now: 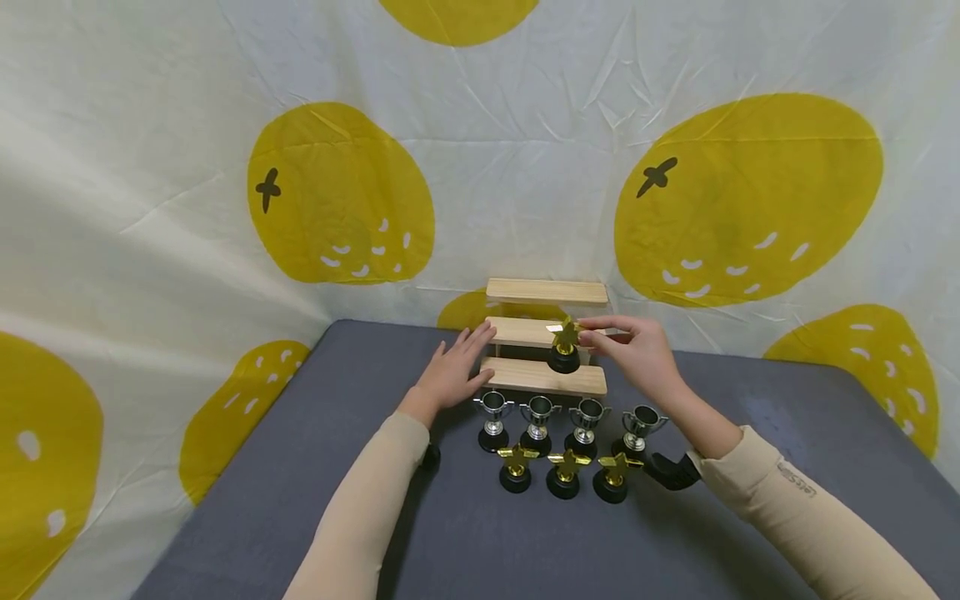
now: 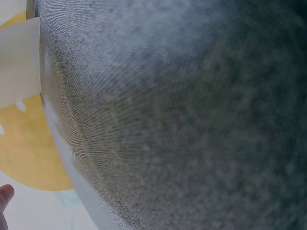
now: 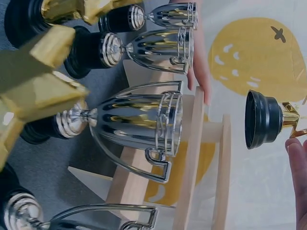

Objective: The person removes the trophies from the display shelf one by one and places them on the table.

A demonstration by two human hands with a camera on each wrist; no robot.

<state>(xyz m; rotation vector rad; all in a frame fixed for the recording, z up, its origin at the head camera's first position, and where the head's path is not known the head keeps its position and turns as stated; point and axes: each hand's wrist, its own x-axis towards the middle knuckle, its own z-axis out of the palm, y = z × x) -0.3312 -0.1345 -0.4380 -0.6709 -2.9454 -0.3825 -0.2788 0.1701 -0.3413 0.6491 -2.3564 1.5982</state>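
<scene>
My right hand (image 1: 637,354) pinches a gold star trophy (image 1: 566,343) by its star, and the trophy hangs upright before the wooden tiered shelf (image 1: 543,377). In the right wrist view its black base (image 3: 263,120) shows, apart from the shelf boards. My left hand (image 1: 453,367) lies at the shelf's left end, fingers extended near the middle and lowest boards. Several silver cup trophies (image 1: 540,421) stand in a row before the shelf. Nearer still are three gold star trophies (image 1: 567,473). The left wrist view shows mostly tabletop, with only a fingertip (image 2: 5,194) at its edge.
The shelf's top board (image 1: 547,291) stands near the hanging cloth (image 1: 525,183) printed with yellow fruit. A dark grey cloth (image 1: 465,542) covers the table. Black wrist straps (image 1: 671,472) sit below the sleeves, the right one close to the rightmost cup.
</scene>
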